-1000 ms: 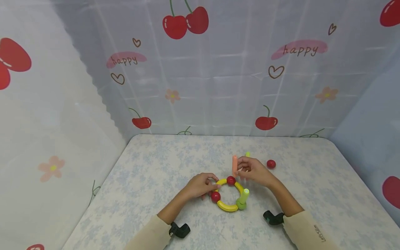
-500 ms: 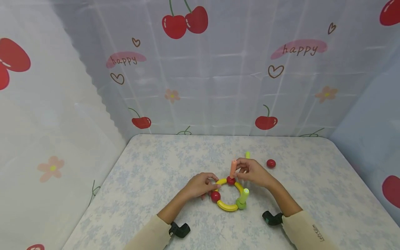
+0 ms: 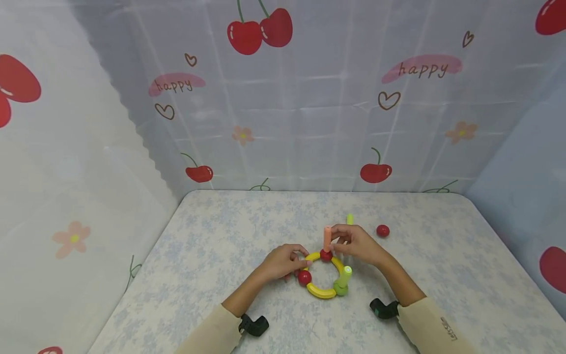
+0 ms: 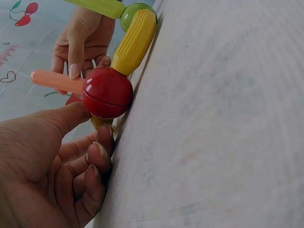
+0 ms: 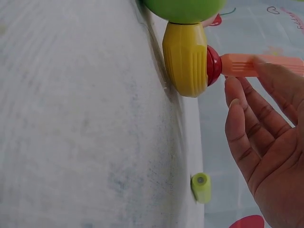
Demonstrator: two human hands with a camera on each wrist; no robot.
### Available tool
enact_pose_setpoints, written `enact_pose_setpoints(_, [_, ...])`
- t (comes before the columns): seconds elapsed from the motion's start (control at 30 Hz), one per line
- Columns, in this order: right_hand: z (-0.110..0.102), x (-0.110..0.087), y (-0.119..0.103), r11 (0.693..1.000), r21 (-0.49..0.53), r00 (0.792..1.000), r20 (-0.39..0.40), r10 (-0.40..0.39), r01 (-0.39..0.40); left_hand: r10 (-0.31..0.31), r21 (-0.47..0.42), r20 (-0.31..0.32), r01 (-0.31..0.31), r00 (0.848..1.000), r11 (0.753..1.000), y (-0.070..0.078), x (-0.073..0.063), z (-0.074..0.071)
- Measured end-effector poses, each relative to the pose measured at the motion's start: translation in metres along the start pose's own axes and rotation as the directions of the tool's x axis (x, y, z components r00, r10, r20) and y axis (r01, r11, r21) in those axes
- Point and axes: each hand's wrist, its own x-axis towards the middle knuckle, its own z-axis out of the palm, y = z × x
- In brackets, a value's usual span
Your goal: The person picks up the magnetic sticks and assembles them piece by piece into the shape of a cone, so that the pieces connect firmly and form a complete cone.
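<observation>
On the table lies a ring of curved yellow sticks joined by two red balls and a green ball. A light green stick rises from the green ball. My right hand pinches an orange stick between thumb and fingers; it stands upright with its lower end on the far red ball. At the ring's left side my left hand pinches a curved yellow stick beside the nearer red ball. Its fingers partly hide that stick.
A loose red ball lies beyond my right hand. Another light green stick lies behind that hand, partly covered by it. Something reddish shows under my left hand, mostly hidden. A printed curtain stands behind the table.
My right hand has moved slightly left and brought the orange stick down onto the far red ball, from just beside it. The left hand has stayed in place.
</observation>
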Motion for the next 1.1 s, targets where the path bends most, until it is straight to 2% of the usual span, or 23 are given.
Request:
enact_pose_setpoints(0.2, [0.0,0.0,0.001,1.0,-0.005,1.0,-0.009,-0.029,0.029,0.004,-0.01,-0.003,-0.004,1.0,1.0,0.0,0.0,0.001])
enact_pose_setpoints(0.33, [0.0,0.0,0.001,1.0,0.008,1.0,-0.003,-0.019,0.019,0.008,-0.031,0.016,-0.008,1.0,0.999,-0.001,0.001,-0.001])
enact_pose_setpoints(0.5, [-0.002,-0.001,0.004,0.999,0.002,0.998,0.057,0.041,-0.042,0.028,-0.097,0.126,-0.016,0.992,0.995,-0.004,0.001,-0.01])
enact_pose_setpoints(0.63, [-0.004,-0.001,0.005,0.997,-0.014,0.992,0.102,0.073,-0.072,0.067,-0.097,0.24,-0.044,0.969,0.994,-0.006,0.0,-0.019])
enact_pose_setpoints(0.77, [-0.005,-0.001,0.006,0.996,-0.023,0.989,0.12,0.087,-0.084,0.103,-0.075,0.303,-0.084,0.947,0.994,-0.005,-0.002,-0.024])
enact_pose_setpoints(0.93, [-0.005,0.0,0.006,0.996,-0.036,0.987,0.131,0.09,-0.086,0.122,-0.074,0.311,-0.104,0.942,0.992,-0.003,-0.003,-0.025])
enact_pose_setpoints(1.1, [-0.007,-0.002,0.009,0.996,-0.043,0.988,0.128,0.086,-0.081,0.106,-0.089,0.296,-0.083,0.949,0.993,-0.003,-0.003,-0.024])
